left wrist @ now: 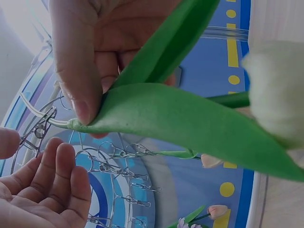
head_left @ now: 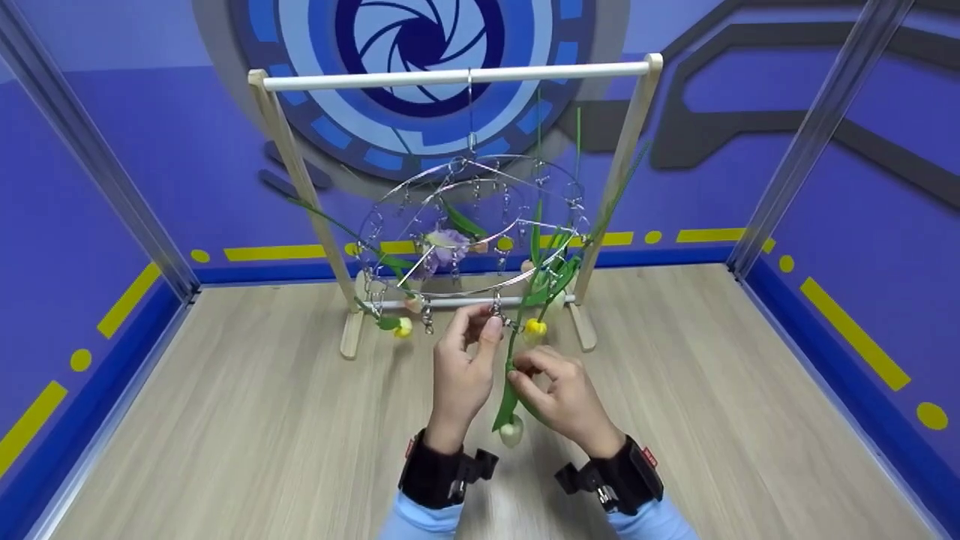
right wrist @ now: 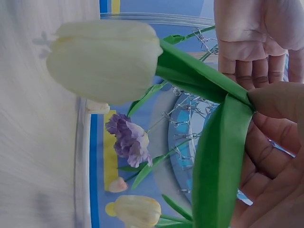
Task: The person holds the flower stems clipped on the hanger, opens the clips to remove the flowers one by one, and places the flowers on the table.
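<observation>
My right hand (head_left: 566, 390) pinches the green stem of a white tulip (head_left: 511, 431) just above its leaves (right wrist: 216, 161). The tulip hangs head down in front of the rack. With thumb and fingertips my left hand (head_left: 465, 367) holds a metal clip (left wrist: 39, 130) at the front of a round wire hanger (head_left: 517, 279). The upper stem passes right at that clip in the left wrist view. Close behind the right fingers hangs a yellow flower (head_left: 535, 327).
The hanger hangs by a hook from the white bar (head_left: 375, 79) of a wooden stand (head_left: 626, 157). More clips and flowers surround its ring, among them a purple flower (head_left: 445, 246) and a yellow-white tulip (head_left: 403, 327). Patterned blue walls enclose the wooden tabletop (head_left: 247, 420).
</observation>
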